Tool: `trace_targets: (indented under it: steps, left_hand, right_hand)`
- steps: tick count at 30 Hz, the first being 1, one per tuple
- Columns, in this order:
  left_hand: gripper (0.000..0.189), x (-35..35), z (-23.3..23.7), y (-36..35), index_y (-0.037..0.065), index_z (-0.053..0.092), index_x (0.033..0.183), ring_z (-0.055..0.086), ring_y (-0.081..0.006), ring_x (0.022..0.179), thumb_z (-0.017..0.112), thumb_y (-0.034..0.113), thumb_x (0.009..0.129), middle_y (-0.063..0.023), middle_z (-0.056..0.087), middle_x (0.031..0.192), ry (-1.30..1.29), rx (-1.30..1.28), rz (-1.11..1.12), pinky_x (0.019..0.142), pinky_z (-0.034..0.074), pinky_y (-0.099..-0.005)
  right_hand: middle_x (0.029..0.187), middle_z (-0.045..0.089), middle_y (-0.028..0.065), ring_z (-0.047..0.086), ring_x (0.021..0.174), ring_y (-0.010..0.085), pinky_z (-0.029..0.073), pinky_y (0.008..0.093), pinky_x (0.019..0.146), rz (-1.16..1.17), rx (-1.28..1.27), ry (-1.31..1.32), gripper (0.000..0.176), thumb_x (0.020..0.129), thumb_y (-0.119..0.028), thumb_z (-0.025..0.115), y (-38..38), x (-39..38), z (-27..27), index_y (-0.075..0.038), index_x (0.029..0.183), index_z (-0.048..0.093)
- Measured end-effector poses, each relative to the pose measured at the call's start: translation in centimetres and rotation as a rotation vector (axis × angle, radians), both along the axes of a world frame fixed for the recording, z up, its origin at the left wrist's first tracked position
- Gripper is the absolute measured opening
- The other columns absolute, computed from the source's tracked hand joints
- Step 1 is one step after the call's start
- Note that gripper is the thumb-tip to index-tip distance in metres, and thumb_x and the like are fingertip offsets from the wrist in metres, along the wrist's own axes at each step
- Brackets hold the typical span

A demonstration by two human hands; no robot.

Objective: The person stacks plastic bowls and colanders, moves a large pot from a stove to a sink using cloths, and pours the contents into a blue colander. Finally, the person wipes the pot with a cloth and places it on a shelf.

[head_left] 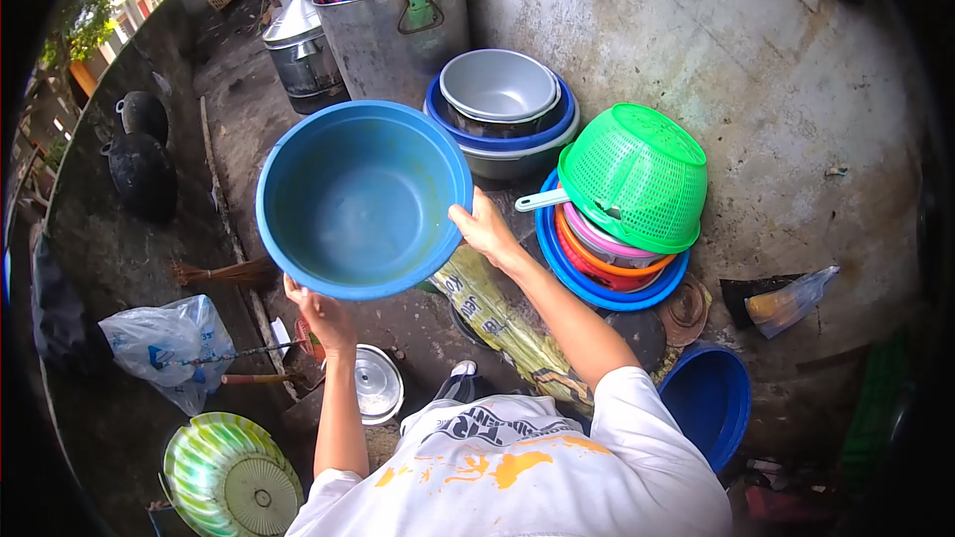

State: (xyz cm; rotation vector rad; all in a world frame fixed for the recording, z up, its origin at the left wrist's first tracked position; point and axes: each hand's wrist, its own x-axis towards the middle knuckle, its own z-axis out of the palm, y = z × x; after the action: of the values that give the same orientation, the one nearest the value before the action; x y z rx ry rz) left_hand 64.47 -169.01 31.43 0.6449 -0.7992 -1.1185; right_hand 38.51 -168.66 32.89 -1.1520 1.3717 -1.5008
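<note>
A large round blue plastic basin [363, 204] is held up in front of me, its hollow inside facing me. My left hand [323, 316] grips its lower rim, the fingers partly hidden behind the wall. On the right side of the rim, my right hand [484, 229] has its thumb over the edge and its other fingers behind. Nearest to my right hand is a stack of basins topped by an upturned green plastic colander [637, 174], with a pale handle [542, 200] sticking out to the left.
Nested grey and blue basins [500, 85] stand by the wall, beside a big metal pot [403, 35]. A dark blue tub [706, 403] is at right. A plastic bag [169, 348], a lidded pot [376, 385] and a green striped basin [234, 472] lie left and below.
</note>
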Motion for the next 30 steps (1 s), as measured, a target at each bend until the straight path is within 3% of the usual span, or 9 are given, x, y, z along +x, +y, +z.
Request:
trace_targets:
  steps: [4,5,8,11,13,15,17,19,30]
  left_hand:
    - [0.031,0.5,1.5,-4.1,0.009,0.053,0.096,0.053,-0.014,0.095,0.041,0.037,0.089,-0.0021,0.057,0.098,0.31,0.247,-0.037,0.089,0.04,-0.033]
    - [0.03,4.4,-1.9,-6.9,0.01,0.05,0.091,0.055,-0.0138,0.092,0.041,0.038,0.09,-0.0012,0.057,0.091,0.476,-0.059,-0.482,0.087,0.043,-0.0328]
    - [0.017,0.7,7.5,-6.0,0.007,0.049,0.085,0.057,-0.017,0.07,0.052,0.023,0.082,-0.0038,0.056,0.077,0.333,0.295,-0.133,0.073,0.049,-0.0276]
    - [0.015,4.1,-0.4,-9.9,0.005,0.048,0.085,0.056,-0.0164,0.067,0.052,0.003,0.071,-0.0047,0.056,0.076,-0.092,0.335,-0.104,0.065,0.05,-0.0282]
    - [0.021,3.9,-1.4,-10.1,0.006,0.048,0.083,0.052,-0.0135,0.062,0.047,-0.005,0.065,-0.003,0.053,0.071,-0.032,0.417,-0.085,0.062,0.049,-0.0261]
    - [0.019,4.0,-3.0,-10.2,0.007,0.047,0.081,0.05,-0.0122,0.061,0.047,-0.005,0.066,-0.002,0.051,0.069,-0.028,0.427,-0.075,0.06,0.047,-0.0245]
    - [0.018,3.9,-3.9,-9.9,0.007,0.047,0.08,0.05,-0.0116,0.061,0.05,-0.004,0.067,-0.0018,0.051,0.07,-0.037,0.429,-0.075,0.06,0.045,-0.0239]
    - [0.019,3.5,-4.8,-9.4,0.007,0.045,0.08,0.048,-0.0107,0.06,0.054,-0.003,0.067,-0.0015,0.05,0.069,-0.047,0.417,-0.055,0.06,0.044,-0.0233]
    - [0.018,0.9,-6.0,-9.2,0.007,0.042,0.078,0.044,-0.0087,0.058,0.048,-0.009,0.069,-0.0008,0.046,0.068,-0.089,0.472,-0.056,0.057,0.04,-0.0223]
  right_hand:
    - [0.103,0.054,0.0083,0.05,0.09,0.0127,0.044,0.0268,0.078,0.165,0.075,0.067,0.042,0.08,-0.011,0.048,-1.5,-0.2,2.7,0.003,0.119,0.042]
    - [0.103,0.055,0.0104,0.051,0.089,0.0144,0.044,0.0282,0.078,0.168,0.085,0.088,0.043,0.078,-0.011,0.048,-1.8,-0.4,2.5,0.004,0.119,0.042]
    - [0.095,0.058,0.0141,0.057,0.082,0.0179,0.049,0.0302,0.07,0.173,0.031,0.181,0.042,0.081,-0.019,0.052,-3.2,-1.3,1.1,0.006,0.115,0.046]
    - [0.084,0.061,0.0131,0.061,0.071,0.019,0.05,0.0292,0.057,0.279,0.531,0.151,0.04,0.086,-0.03,0.053,-4.0,-3.6,5.9,0.006,0.104,0.054]
    - [0.077,0.062,0.0136,0.062,0.063,0.02,0.05,0.0293,0.048,-0.122,0.311,0.181,0.045,0.088,-0.039,0.051,-6.4,-8.9,4.7,0.005,0.09,0.058]
    - [0.078,0.063,0.021,0.064,0.067,0.0311,0.052,0.0396,0.059,-0.647,0.131,0.93,0.03,0.09,-0.024,0.045,-8.5,-15.8,4.0,0.004,0.092,0.057]
    - [0.094,0.06,0.0272,0.059,0.091,0.0391,0.049,0.0441,0.078,-0.787,0.673,1.015,0.022,0.079,-0.004,0.046,-10.3,-19.6,5.0,0.004,0.091,0.063]
    - [0.095,0.062,0.0236,0.063,0.086,0.035,0.051,0.0397,0.076,-0.689,0.861,1.133,0.02,0.077,-0.003,0.052,-12.2,-23.0,2.4,0.005,0.091,0.064]
    - [0.061,0.059,0.0159,0.057,0.043,0.0201,0.046,0.0306,0.036,-0.706,1.013,0.614,0.011,0.073,-0.004,0.057,-14.7,-23.8,1.9,0.006,0.069,0.058]
